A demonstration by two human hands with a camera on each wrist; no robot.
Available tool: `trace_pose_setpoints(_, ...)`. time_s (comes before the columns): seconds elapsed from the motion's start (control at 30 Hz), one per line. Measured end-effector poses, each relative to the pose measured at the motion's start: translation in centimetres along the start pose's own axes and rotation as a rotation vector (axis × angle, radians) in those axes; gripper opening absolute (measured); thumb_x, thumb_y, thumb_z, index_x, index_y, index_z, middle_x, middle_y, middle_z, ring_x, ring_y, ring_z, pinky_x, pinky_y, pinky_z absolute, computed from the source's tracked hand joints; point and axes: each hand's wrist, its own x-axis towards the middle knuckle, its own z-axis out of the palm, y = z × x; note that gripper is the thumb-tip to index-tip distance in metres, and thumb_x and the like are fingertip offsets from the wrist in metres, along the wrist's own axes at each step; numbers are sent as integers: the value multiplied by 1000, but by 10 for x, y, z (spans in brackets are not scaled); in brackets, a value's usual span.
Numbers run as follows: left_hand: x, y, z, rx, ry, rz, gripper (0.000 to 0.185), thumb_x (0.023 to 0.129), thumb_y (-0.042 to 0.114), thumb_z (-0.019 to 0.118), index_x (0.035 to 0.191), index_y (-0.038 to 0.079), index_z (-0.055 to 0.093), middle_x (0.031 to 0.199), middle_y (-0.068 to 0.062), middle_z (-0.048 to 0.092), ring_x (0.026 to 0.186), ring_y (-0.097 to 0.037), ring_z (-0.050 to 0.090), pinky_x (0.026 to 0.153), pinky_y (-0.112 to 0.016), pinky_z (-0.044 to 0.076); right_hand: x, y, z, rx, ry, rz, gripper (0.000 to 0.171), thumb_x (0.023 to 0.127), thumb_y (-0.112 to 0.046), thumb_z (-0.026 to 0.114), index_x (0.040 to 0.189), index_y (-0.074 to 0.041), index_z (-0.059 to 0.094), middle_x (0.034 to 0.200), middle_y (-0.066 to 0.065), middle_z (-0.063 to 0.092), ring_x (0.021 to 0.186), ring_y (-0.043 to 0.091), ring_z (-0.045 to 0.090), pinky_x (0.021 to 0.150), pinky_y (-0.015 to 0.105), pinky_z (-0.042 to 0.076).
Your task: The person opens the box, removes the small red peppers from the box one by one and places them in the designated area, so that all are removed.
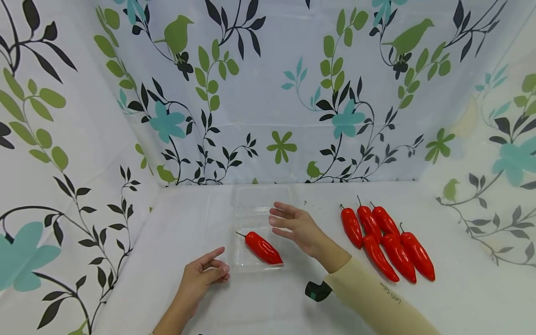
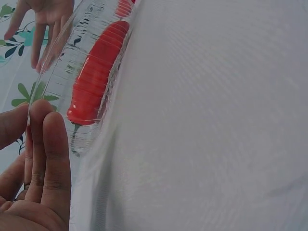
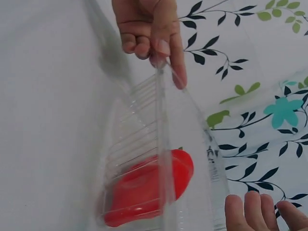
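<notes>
A clear plastic clamshell box (image 1: 236, 258) lies on the white table with its lid (image 1: 263, 197) folded back behind it. Inside is one red chili pepper (image 1: 263, 247), slanting, stem to the upper left. At the box's near left corner, my left hand (image 1: 203, 279) pinches the rim between thumb and fingers; the left wrist view shows that rim (image 2: 30, 108) close up. My right hand (image 1: 297, 228) hovers at the box's right side, fingers spread and holding nothing. Through the ribbed wall the pepper (image 3: 144, 185) also appears in the right wrist view.
Several red chili peppers (image 1: 383, 237) lie grouped on the table to the right, beyond the right forearm. A small black device (image 1: 317, 291) sits by the right wrist. A patterned curtain (image 1: 268, 93) with leaves and birds encloses the back and sides.
</notes>
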Motion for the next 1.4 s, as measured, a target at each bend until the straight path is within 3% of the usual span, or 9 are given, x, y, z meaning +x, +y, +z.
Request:
trace_pose_setpoints(0.23,0,-1,0,-7,1,-6,58,85,-4,77,140,0,58,95,-15,64,80,-27,73,78,-36,63,12,25,10,-203,-18,64,68,88,-20,80,148,-8,50,144,15,55,123,27,59,107,50,47)
trace_pose_setpoints(0.7,0,-1,0,-10,-20,-15,60,86,-2,77,142,0,56,96,-14,64,82,-27,73,80,-37,63,19,46,23,-367,34,148,65,78,-18,86,137,-11,61,131,7,62,124,32,52,92,45,58)
trace_pose_setpoints(0.87,0,-2,0,-21,-11,-9,59,86,-3,77,141,1,57,96,-15,64,81,-28,73,79,-37,63,20,52,31,-490,41,117,61,75,-16,88,132,-13,65,127,6,63,120,33,53,88,47,60)
trace_pose_setpoints(1.1,2,-3,-2,-17,-13,-6,60,87,0,78,142,2,56,98,-15,63,82,-27,73,80,-37,63,23,55,38,-713,49,24,62,75,-14,90,132,-13,66,122,3,65,113,28,58,93,48,57)
trace_pose_setpoints(1.4,2,-3,-1,-24,-16,-16,60,86,-1,79,142,3,57,99,-15,64,82,-27,73,80,-38,62,27,57,41,-760,68,13,64,72,-6,89,131,-11,65,118,3,64,111,28,58,92,50,57)
